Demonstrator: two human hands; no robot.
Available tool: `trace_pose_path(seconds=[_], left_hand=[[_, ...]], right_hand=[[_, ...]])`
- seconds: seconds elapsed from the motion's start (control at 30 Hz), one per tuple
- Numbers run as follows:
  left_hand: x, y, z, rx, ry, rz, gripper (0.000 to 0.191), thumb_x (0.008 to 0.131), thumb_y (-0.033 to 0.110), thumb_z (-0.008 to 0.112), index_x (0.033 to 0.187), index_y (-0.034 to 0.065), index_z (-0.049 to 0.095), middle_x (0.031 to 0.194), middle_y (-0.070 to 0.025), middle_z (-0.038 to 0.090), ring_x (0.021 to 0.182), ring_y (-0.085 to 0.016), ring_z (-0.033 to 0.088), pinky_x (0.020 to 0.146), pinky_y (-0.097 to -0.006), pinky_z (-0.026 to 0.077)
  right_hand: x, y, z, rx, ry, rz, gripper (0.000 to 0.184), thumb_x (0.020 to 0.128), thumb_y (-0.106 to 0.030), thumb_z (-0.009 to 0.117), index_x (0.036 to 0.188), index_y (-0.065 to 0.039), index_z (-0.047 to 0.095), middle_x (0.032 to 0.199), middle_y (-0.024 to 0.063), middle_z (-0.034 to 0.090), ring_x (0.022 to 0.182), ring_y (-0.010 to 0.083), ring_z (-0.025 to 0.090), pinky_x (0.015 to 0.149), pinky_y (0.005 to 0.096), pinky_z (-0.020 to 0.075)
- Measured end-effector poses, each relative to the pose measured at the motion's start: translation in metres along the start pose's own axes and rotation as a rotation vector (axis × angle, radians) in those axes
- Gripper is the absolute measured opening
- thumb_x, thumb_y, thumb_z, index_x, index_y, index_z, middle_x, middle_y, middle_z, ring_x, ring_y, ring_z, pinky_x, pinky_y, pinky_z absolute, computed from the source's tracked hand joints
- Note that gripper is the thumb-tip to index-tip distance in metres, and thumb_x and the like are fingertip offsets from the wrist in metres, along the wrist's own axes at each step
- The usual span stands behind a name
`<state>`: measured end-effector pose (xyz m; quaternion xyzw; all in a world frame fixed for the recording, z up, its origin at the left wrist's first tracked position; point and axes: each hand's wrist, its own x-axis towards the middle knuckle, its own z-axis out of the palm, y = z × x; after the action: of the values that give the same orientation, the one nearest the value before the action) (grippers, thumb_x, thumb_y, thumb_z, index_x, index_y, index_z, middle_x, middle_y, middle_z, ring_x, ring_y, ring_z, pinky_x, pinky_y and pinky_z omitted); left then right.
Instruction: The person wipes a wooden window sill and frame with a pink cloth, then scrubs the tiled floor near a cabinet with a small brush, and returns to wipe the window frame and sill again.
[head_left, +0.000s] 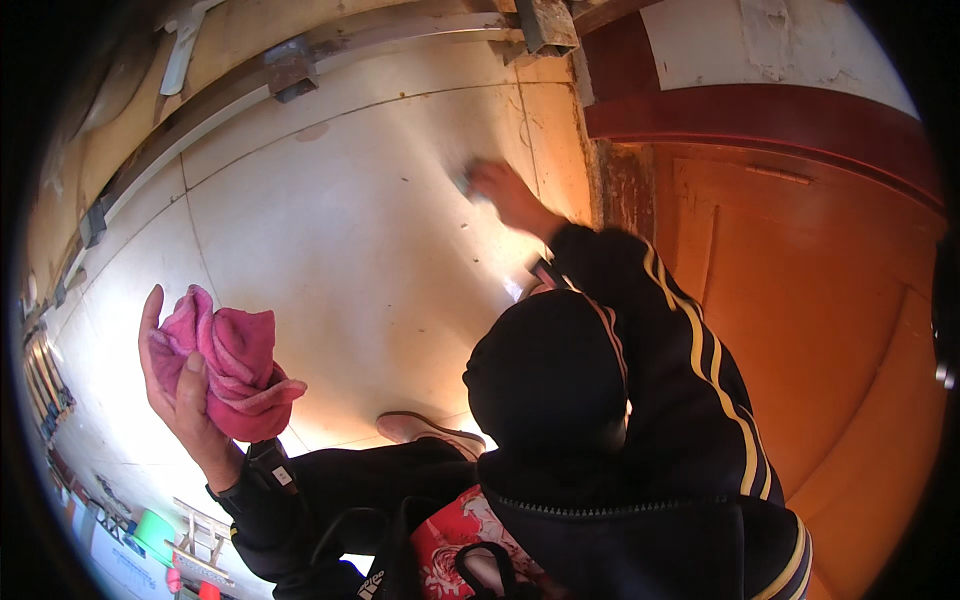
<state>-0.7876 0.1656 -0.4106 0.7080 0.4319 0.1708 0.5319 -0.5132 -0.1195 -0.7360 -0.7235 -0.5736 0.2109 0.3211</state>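
Note:
A bunched pink cloth (232, 367) rests in my left hand (191, 405), thumb pressed against it, raised over the tiled floor at the left. My right hand (506, 195) is stretched forward over the pale floor tiles (322, 225), near the wall edge. It is blurred, with a small dark and greenish thing at its fingers; what that is cannot be told. Small dark specks lie on the tiles below that hand. My pink shoe (431, 433) shows between my dark-clad knees.
An orange wooden door (787, 330) with a dark red frame (750, 112) stands close on the right. A metal-framed piece of furniture (292, 71) runs along the top and left. At the lower left are a green bucket (154, 534) and a wooden stool (202, 536).

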Motion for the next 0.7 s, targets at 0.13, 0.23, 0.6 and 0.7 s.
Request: trace_pose_path(seconds=[0.13,0.23,0.6,0.7], left_hand=[[0.0,-0.002,-0.001,-0.015,0.002,0.005,0.07,0.078,0.026,0.061,0.139,-0.004,0.04,0.126,-0.0198,0.054,0.112,-0.026,0.055,0.099,-0.0344,0.042],[0.001,0.001,0.001,-0.027,-0.016,0.003,0.07,0.079,0.025,0.061,0.139,-0.0042,0.04,0.125,-0.0201,0.054,0.111,-0.026,0.056,0.099,-0.0345,0.042],[-0.001,0.005,0.006,-0.014,0.015,0.022,0.066,0.08,0.021,0.059,0.139,-0.0045,0.04,0.125,-0.0199,0.054,0.111,-0.025,0.056,0.099,-0.0338,0.042],[0.0,0.002,0.003,-0.012,0.01,0.025,0.066,0.08,0.021,0.059,0.138,-0.0041,0.04,0.124,-0.0196,0.054,0.11,-0.025,0.056,0.098,-0.0335,0.042]], right_hand=[[-0.125,-0.013,-0.045,-0.113,-0.453,0.267,0.019,0.075,0.01,0.053,0.082,-0.008,0.053,0.1,0.0118,0.052,0.101,0.0321,0.049,0.089,0.0438,0.0406],[-0.095,0.005,-0.067,-0.092,-0.024,0.142,0.017,0.075,0.007,0.053,0.086,-0.005,0.056,0.093,0.0149,0.055,0.09,0.0341,0.051,0.082,0.0428,0.0418],[0.008,-0.03,0.028,0.127,-0.092,-0.197,0.019,0.067,0.004,0.058,0.08,-0.011,0.057,0.098,0.0071,0.054,0.1,0.031,0.049,0.083,0.0414,0.0432],[-0.09,-0.027,-0.014,0.101,-0.193,-0.077,0.013,0.069,0.003,0.059,0.076,-0.008,0.057,0.092,0.0083,0.054,0.097,0.0307,0.05,0.081,0.0409,0.0426]])
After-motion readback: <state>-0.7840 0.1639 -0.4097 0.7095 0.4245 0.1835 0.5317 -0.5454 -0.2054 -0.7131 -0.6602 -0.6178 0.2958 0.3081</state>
